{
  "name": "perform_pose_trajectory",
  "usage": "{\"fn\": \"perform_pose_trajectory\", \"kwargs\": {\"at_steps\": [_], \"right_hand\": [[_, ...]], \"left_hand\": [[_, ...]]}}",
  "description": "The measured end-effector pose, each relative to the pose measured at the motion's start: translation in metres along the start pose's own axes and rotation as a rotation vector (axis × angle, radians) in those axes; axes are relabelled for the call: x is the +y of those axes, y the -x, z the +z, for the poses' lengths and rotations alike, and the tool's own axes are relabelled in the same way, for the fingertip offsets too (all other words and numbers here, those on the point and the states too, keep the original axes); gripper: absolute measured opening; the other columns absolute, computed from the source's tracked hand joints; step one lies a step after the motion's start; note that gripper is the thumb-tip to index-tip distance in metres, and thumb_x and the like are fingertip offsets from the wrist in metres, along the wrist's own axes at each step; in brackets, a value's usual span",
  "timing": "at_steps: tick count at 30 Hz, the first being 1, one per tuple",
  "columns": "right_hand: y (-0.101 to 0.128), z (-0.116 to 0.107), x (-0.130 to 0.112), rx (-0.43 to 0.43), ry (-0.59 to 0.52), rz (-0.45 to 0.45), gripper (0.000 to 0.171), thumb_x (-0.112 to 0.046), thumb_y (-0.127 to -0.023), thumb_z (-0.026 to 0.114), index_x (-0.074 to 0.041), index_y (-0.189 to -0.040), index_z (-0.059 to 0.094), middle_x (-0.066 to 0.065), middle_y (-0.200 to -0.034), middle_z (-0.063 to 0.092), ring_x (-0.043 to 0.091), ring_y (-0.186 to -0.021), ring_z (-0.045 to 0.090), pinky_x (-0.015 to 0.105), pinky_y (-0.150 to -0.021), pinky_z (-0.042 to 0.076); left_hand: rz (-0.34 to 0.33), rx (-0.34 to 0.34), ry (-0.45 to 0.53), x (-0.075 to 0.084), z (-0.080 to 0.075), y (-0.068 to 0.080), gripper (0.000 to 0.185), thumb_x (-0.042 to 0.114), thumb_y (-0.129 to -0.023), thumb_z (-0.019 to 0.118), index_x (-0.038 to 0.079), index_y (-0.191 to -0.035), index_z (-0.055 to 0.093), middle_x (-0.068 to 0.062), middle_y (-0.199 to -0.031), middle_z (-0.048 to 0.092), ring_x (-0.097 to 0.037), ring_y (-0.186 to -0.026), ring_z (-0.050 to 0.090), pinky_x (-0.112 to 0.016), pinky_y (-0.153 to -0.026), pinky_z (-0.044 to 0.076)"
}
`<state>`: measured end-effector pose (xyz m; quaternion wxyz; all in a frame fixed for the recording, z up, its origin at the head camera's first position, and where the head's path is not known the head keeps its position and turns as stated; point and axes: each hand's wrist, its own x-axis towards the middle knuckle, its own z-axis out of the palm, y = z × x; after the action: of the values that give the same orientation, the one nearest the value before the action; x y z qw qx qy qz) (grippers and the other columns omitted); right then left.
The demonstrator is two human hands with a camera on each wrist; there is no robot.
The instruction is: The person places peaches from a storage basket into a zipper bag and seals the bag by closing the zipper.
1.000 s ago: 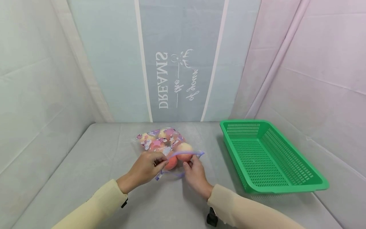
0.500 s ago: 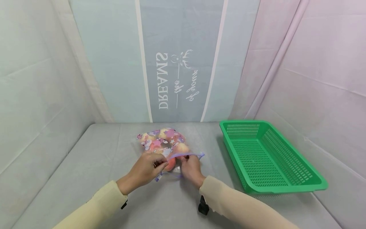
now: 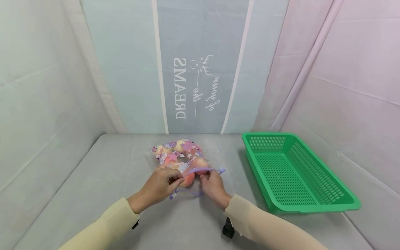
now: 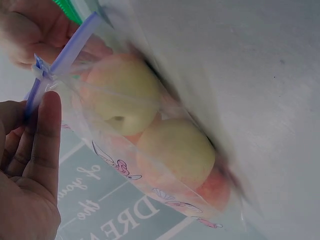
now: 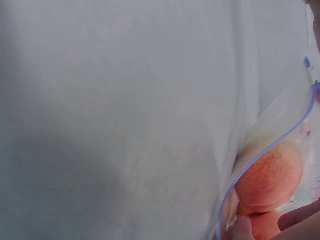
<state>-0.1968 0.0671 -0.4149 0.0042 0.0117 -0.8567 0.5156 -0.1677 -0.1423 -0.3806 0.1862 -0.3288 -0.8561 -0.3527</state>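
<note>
1. At the middle of the grey table point(image 3: 103, 180), the left hand point(image 3: 160, 185) pinches the purple zip strip point(image 3: 200, 170) at the mouth of a clear printed bag point(image 3: 179, 158), fingers curled round the near left end of that strip.
2. In the left wrist view the thumb lies along the strip point(image 4: 65, 55), just beside the bag's film point(image 4: 165, 150).
3. Just to its right, the right hand point(image 3: 212, 185) grips the same mouth, its fingertips closed on the strip's other lip, so the opening is held apart between the two hands.
4. The right wrist view shows the purple edge point(image 5: 265, 165) curving over a red-orange peach point(image 5: 270, 180), with a fingertip touching the bag's lower rim.
5. Inside the bag lie several peaches point(image 4: 175, 150), pale yellow and pink, touching one another; one reddish fruit sits right at the mouth between the hands.
6. The bag rests on the table, its closed end pointing away from the person.
7. Well to the right stands a green perforated basket point(image 3: 312, 201), apart from bag and hands.
8. Behind the table hangs a backdrop point(image 3: 197, 69) with mirrored lettering.
</note>
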Motion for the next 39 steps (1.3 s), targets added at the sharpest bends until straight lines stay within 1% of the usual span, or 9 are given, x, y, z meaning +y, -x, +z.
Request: {"fn": "perform_pose_trajectory", "kwargs": {"at_steps": [3,5,10,13,17,20,24,28,39], "right_hand": [[0.008,-0.007,-0.004,-0.027,-0.005,0.005,0.044,-0.006,-0.100,0.057,0.015,-0.138,0.049,0.001,-0.068,0.048,0.014,-0.058,0.047,0.027,-0.051,0.038],[0.012,-0.012,-0.008,-0.036,0.010,-0.005,0.049,-0.007,-0.100,0.058,0.015,-0.143,0.045,0.006,-0.078,0.060,0.016,-0.068,0.057,0.030,-0.057,0.048],[0.019,-0.030,-0.010,-0.057,0.051,-0.058,0.035,-0.007,-0.098,0.064,0.003,-0.132,0.065,0.017,-0.122,0.070,0.026,-0.107,0.068,0.040,-0.084,0.058],[0.020,-0.042,-0.009,-0.043,0.088,-0.094,0.020,-0.005,-0.094,0.067,-0.006,-0.111,0.078,0.008,-0.104,0.075,0.020,-0.092,0.067,0.034,-0.075,0.057],[0.018,-0.055,-0.005,0.033,0.118,-0.105,0.015,-0.004,-0.090,0.067,-0.012,-0.090,0.079,-0.002,-0.084,0.070,0.014,-0.074,0.060,0.029,-0.062,0.051],[0.014,-0.059,0.002,0.114,0.136,-0.142,0.015,0.000,-0.087,0.066,-0.010,-0.092,0.077,0.002,-0.085,0.070,0.016,-0.074,0.061,0.029,-0.060,0.050],[0.010,-0.063,0.011,0.208,0.210,-0.189,0.024,0.004,-0.083,0.068,-0.006,-0.104,0.075,0.009,-0.102,0.070,0.025,-0.088,0.064,0.034,-0.069,0.050],[0.004,-0.063,0.021,0.233,0.257,-0.162,0.032,0.006,-0.083,0.069,-0.006,-0.113,0.073,0.011,-0.116,0.066,0.031,-0.099,0.063,0.040,-0.076,0.052],[-0.011,-0.063,0.034,0.213,0.185,-0.106,0.027,0.007,-0.087,0.069,-0.007,-0.109,0.076,0.007,-0.101,0.072,0.022,-0.085,0.066,0.030,-0.063,0.053]], "left_hand": [[-0.007,-0.002,0.014,0.000,0.000,0.001,0.015,0.003,-0.087,0.081,0.015,-0.082,0.073,0.011,-0.072,0.066,0.002,-0.062,0.056,-0.020,-0.058,0.052],[-0.011,-0.006,0.025,-0.001,0.001,0.002,0.016,0.001,-0.087,0.081,0.015,-0.082,0.073,0.009,-0.073,0.066,0.002,-0.063,0.057,-0.020,-0.059,0.053],[-0.025,-0.016,0.041,-0.002,0.002,0.004,0.016,0.001,-0.087,0.081,0.015,-0.083,0.074,0.006,-0.073,0.068,0.002,-0.063,0.057,-0.019,-0.058,0.053],[-0.031,-0.020,0.046,-0.002,0.002,0.005,0.015,0.002,-0.087,0.081,0.015,-0.082,0.074,0.006,-0.073,0.069,0.002,-0.062,0.058,-0.019,-0.058,0.053],[-0.029,-0.023,0.043,-0.004,0.002,0.006,0.012,0.001,-0.087,0.080,0.011,-0.083,0.075,0.008,-0.074,0.069,0.002,-0.063,0.058,-0.019,-0.059,0.053],[-0.023,-0.023,0.033,-0.005,0.002,0.007,0.009,0.001,-0.087,0.080,0.008,-0.084,0.075,0.009,-0.075,0.069,0.002,-0.063,0.059,-0.020,-0.059,0.054],[-0.024,-0.027,0.025,-0.005,0.002,0.008,0.010,0.000,-0.086,0.080,0.009,-0.085,0.075,0.009,-0.075,0.069,0.002,-0.064,0.059,-0.021,-0.060,0.055],[-0.021,-0.032,0.016,-0.004,0.001,0.008,0.010,0.000,-0.085,0.080,0.010,-0.086,0.076,0.009,-0.075,0.069,0.002,-0.063,0.058,-0.021,-0.059,0.054],[0.039,-0.029,-0.002,-0.006,0.002,0.011,0.013,0.006,-0.082,0.085,0.012,-0.087,0.075,0.008,-0.074,0.068,0.001,-0.062,0.059,-0.020,-0.058,0.053]]}}
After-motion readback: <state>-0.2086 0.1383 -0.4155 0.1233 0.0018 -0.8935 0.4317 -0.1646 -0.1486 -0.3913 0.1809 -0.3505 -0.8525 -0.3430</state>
